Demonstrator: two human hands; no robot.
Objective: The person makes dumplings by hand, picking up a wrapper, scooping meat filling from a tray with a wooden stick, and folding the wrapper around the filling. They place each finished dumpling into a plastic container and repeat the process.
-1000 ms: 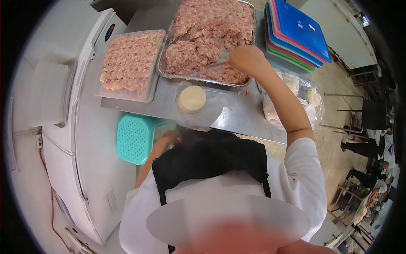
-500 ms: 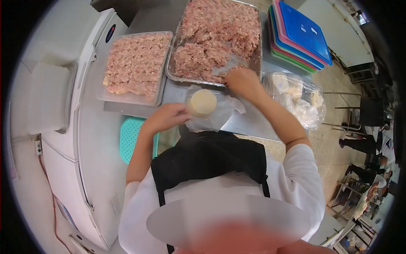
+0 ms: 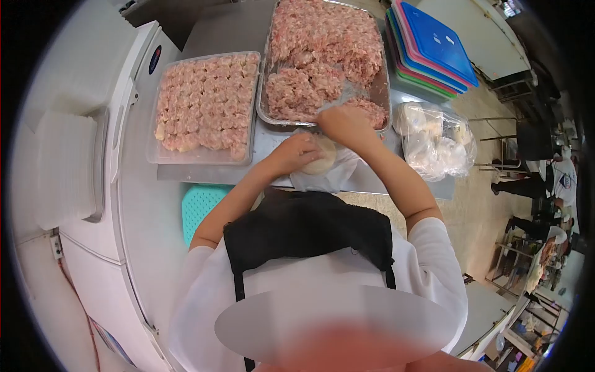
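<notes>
A round stack of pale dough wrappers (image 3: pixel 322 156) sits on a clear plastic bag (image 3: pixel 338 173) at the table's near edge. My left hand (image 3: pixel 294 154) reaches over the stack from the left, fingers bent at the edge of the top wrapper. At the near rim of a metal tray (image 3: pixel 271 118), my right hand (image 3: pixel 348 129) is closed with knuckles up, beside ground meat (image 3: pixel 325 37). Its fingertips are hidden, and I cannot tell what they hold. Left of this tray, a clear plastic container (image 3: pixel 249 124) carries rows of small meat-filled dumplings (image 3: pixel 204 102).
Coloured lids (image 3: pixel 437 43) are stacked at the back right. Below them lies a clear bag with round pale packs (image 3: pixel 437 139). A turquoise perforated basket (image 3: pixel 201 204) is below the table on the left, near a white refrigerator (image 3: pixel 145 204). Other people (image 3: pixel 561 177) are far right.
My left hand has moved right, from beside the wrapper stack onto it. My right hand has shifted slightly left along the tray's near rim. The camera view has shifted a little.
</notes>
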